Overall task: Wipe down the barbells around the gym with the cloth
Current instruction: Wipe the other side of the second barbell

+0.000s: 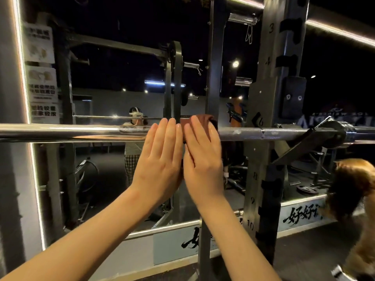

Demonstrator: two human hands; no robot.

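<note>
A steel barbell lies level across the view, resting in a hook on the rack at the right. A brown cloth is draped over the bar near its middle. My right hand lies flat on the cloth with fingers straight and pressed against the bar. My left hand is flat beside it, fingers together, fingertips at the bar and the cloth's left edge. Most of the cloth is hidden behind both hands.
The black rack upright with numbered holes stands right of my hands. A wall mirror behind the bar reflects the rack and a person. Paper notices hang at the left. Hair intrudes at the right edge.
</note>
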